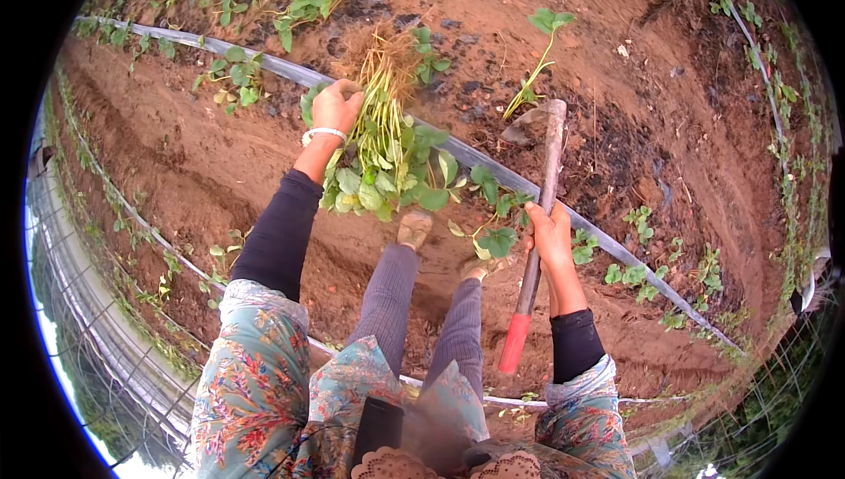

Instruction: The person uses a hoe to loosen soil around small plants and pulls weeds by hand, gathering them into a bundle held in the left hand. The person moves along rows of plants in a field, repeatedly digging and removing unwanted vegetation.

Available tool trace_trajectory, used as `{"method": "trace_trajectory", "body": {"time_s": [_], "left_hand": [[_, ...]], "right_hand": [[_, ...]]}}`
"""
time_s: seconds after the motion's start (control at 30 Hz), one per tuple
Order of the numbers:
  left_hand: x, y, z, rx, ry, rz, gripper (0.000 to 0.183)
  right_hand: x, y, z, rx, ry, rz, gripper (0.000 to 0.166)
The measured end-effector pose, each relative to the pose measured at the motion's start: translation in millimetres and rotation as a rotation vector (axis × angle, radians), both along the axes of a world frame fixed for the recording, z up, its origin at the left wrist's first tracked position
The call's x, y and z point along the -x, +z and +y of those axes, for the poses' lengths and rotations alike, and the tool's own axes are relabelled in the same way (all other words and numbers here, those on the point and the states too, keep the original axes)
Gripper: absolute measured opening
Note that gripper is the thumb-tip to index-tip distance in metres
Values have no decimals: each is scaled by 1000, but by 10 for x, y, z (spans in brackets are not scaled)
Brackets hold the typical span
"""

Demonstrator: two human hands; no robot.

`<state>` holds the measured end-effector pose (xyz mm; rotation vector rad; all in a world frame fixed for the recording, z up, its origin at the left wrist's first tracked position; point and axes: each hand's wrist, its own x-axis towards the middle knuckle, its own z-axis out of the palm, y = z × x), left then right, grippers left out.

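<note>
My left hand (337, 108) grips the side of a thick bundle of strawberry seedlings (386, 139). The bundle's brown roots point away from me and its leaves hang toward my feet. Around the handle of a short hoe (549, 169) my right hand (552, 235) is closed. The hoe has a red grip at its near end, and its metal blade (526, 126) rests at the soil. Just beyond the blade a single strawberry seedling (538, 70) leans up from the ground. Part of my left hand's fingers is hidden behind the stems.
A grey flat irrigation hose (482, 159) runs diagonally across the soil bed beneath my hands. Strawberry plants (313, 4) grow along both of its sides. My shoes (414, 229) stand in the furrow. Wire mesh (86, 340) borders the lower left.
</note>
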<state>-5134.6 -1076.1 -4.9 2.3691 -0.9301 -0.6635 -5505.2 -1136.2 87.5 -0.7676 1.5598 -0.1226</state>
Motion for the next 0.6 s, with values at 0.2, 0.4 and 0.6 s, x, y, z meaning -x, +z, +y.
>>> {"method": "trace_trajectory", "body": {"time_s": [0.2,0.4,0.6], "left_hand": [[165,101,-165,-80,13,-77,19],[343,231,-307,-360,-129,-277,41],[293,29,-365,-178,-70,-341,15]], "right_hand": [[-194,-80,6,-120,-71,21,21],[0,-77,100,-38,-102,-53,20],[208,188,445,232,-112,-100,15]]}}
